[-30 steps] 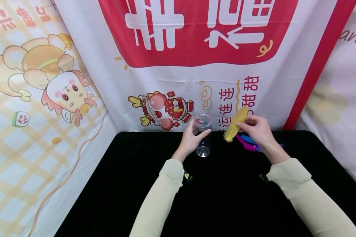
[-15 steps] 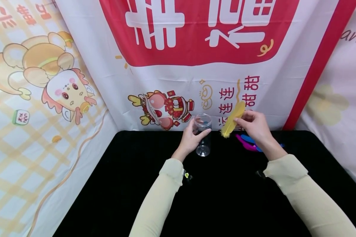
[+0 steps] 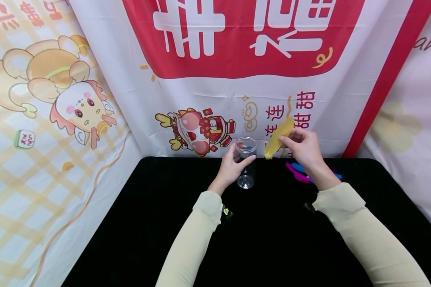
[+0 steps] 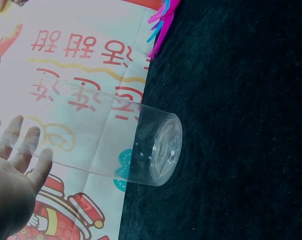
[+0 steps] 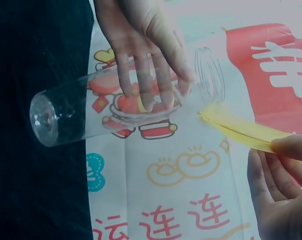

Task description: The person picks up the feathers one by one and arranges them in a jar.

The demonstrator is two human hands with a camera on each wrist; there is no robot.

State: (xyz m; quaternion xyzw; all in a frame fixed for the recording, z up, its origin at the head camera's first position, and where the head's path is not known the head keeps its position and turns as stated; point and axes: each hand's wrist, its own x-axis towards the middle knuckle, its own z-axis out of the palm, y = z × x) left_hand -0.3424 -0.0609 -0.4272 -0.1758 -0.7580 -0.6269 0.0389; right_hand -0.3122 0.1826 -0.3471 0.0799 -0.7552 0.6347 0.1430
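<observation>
A clear plastic jar (image 3: pixel 246 175) stands upright near the back of the black table, its threaded mouth uncovered. My left hand (image 3: pixel 231 165) grips it around the upper part, thumb across the near side; the fingers show through the wall in the right wrist view. To the right of the jar, my right hand (image 3: pixel 303 147) pinches a yellow feather (image 3: pixel 278 137) between thumb and fingers. The feather slants, its fluffy lower tip pointing down toward the jar. In the right wrist view that feather (image 5: pixel 241 131) has its tip close by the jar's mouth (image 5: pixel 210 75).
Magenta and blue feathers (image 3: pixel 299 174) lie on the table (image 3: pixel 258 239) beneath and behind the right forearm. A printed white and red cloth (image 3: pixel 201 93) hangs right behind the table's back edge. Another patterned cloth (image 3: pixel 50 167) hangs on the left.
My right hand has moved left and slightly up with the yellow feather, bringing it nearer the jar. The left hand keeps its grip on the jar in the same place.
</observation>
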